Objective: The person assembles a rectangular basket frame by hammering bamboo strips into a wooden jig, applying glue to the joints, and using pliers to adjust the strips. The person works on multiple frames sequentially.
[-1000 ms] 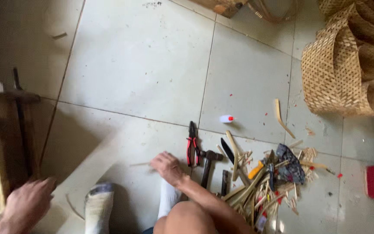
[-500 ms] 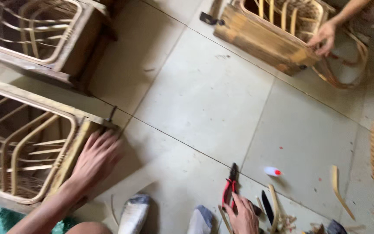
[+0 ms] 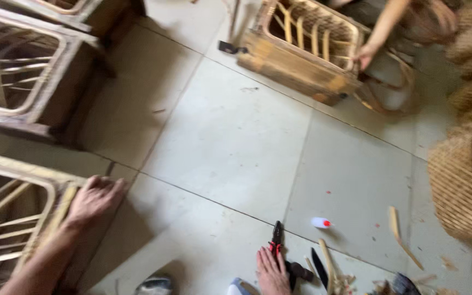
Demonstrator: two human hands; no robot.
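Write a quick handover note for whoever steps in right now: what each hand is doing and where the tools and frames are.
Left hand: flat on the corner of the rattan frame at lower left, gripping nothing.
Right hand: resting on the tiled floor, fingertips at the red-handled pliers; not lifted.
Nearby: small white bottle, cane offcuts.
Another person's hand holds a second frame at top.
Nothing shows as finished.

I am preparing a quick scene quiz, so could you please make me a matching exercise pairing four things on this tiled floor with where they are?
Things:
1. red-handled pliers
2. small white bottle with a red cap
3. rattan-and-wood frame
4. woven wicker basket

Places:
A. at the right edge of the view
B. under the left hand
C. just beyond the right hand
D. alone on a tile, right of the pliers

Pairs: 1-C, 2-D, 3-B, 4-A
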